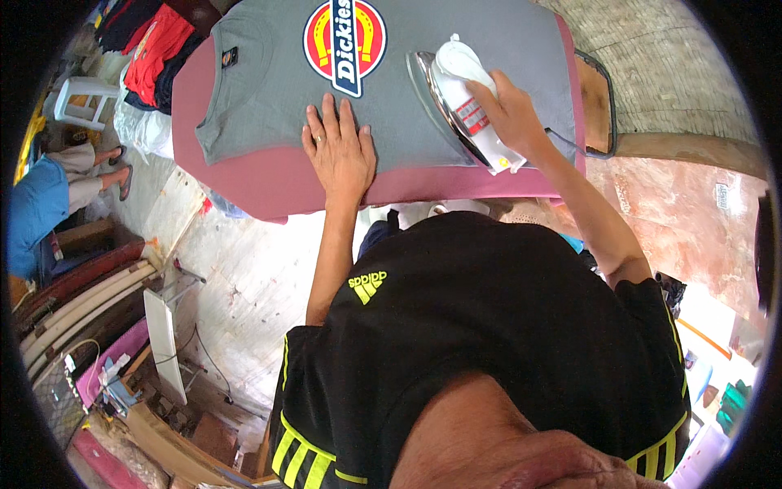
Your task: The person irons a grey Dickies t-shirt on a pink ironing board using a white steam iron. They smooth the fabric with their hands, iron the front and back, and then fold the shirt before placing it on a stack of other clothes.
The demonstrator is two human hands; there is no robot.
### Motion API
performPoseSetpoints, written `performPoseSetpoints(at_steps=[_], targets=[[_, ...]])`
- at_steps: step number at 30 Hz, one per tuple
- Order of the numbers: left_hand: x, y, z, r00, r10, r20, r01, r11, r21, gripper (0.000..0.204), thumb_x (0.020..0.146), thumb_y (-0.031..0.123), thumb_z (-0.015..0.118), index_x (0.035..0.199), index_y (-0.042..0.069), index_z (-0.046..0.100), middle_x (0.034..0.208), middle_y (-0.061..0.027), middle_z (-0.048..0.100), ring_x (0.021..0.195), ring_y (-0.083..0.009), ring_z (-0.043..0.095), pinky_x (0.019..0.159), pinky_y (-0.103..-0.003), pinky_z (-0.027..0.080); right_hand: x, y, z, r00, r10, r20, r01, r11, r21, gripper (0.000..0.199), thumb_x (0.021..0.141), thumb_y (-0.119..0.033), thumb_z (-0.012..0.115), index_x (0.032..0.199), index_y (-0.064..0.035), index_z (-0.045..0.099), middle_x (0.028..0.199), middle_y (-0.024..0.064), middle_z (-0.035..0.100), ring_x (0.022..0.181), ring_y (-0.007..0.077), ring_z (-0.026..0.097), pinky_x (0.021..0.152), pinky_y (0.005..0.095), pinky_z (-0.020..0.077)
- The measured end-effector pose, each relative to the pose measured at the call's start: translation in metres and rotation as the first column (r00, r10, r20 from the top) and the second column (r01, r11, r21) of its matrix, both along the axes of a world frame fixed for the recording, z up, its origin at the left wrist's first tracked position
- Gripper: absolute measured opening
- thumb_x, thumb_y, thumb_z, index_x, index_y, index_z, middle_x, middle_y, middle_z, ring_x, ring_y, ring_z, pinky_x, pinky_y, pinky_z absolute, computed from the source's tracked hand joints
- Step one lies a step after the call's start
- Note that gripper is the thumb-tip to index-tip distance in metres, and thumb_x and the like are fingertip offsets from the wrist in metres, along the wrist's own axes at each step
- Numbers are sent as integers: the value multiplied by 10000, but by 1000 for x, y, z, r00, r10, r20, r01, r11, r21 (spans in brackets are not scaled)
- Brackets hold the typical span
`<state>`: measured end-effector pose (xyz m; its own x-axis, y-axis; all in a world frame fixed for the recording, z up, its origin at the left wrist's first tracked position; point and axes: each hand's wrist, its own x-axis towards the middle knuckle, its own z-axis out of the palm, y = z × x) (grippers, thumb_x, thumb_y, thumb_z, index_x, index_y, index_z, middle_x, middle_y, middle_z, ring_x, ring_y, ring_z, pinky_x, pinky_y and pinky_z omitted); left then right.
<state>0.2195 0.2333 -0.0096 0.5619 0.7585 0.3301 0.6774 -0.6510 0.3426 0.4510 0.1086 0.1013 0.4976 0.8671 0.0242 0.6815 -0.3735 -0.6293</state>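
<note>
The left hand [340, 151] lies flat with its fingers spread on the lower part of a grey T-shirt [391, 98], palm down, close to the near edge of the ironing board [269, 183]; a ring shows on one finger. The right hand [511, 114] is wrapped around the handle of a white iron [460, 98], fingers curled over the top of it, and the iron rests on the shirt toward the right end of the board, its shiny metal base tipped so that the plate shows along its left side. A dark cord [582, 147] runs from the iron past the wrist to the right edge of the board. The shirt is spread flat across the pink board cover, its neck toward the left end, with a round red, yellow and blue print between the two hands and slightly beyond them. A metal rack [599, 98] juts out at the right end of the board. The person wears a black shirt [489, 326] with yellow-green stripes. Off the left end, folded red and dark clothes [151, 49] are piled beside a white plastic stool [81, 102], and another person [57, 191] in blue sits on the floor at the left rim.
</note>
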Motion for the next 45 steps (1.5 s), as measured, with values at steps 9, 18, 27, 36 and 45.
performPoseSetpoints(at_steps=[9,18,27,36,45], targets=[[1,1,5,999,17,-32,-18,999,-33,538,974,329,458,1434,50,441,1554,-167,330,1457,-420,216,1171,-552,142,93,145,-1,984,-1,177,-10,998,64,596,960,-494,468,1080,71,614,1010,336,640,978,459,635,828,519,485],[0,1,6,999,0,-51,-1,1000,-12,536,981,327,452,1435,42,438,1547,-196,327,1444,-439,228,1149,-565,164,83,103,-4,980,142,142,-150,988,45,529,968,-476,482,1034,34,607,905,286,659,843,442,648,779,482,496],[2,2,10,998,-2,-56,0,999,-35,535,965,300,461,1425,27,449,1551,-199,320,1453,-440,204,1158,-558,134,53,77,4,988,46,147,-52,998,38,472,967,-438,548,1024,26,611,880,263,668,813,427,662,734,458,504],[4,4,14,995,14,-99,-20,998,-57,537,979,332,442,1431,43,451,1545,-183,339,1456,-422,217,1158,-557,152,142,236,-3,936,33,350,-82,989,126,567,950,-473,474,1055,56,649,973,300,670,937,435,657,836,491,503],[3,1,4,999,29,-33,-27,998,65,516,961,325,472,1403,60,488,1522,-166,386,1424,-421,288,1150,-558,198,148,219,6,957,134,257,-138,990,-2,613,949,-501,473,1022,79,657,931,286,685,845,396,692,766,476,534]])
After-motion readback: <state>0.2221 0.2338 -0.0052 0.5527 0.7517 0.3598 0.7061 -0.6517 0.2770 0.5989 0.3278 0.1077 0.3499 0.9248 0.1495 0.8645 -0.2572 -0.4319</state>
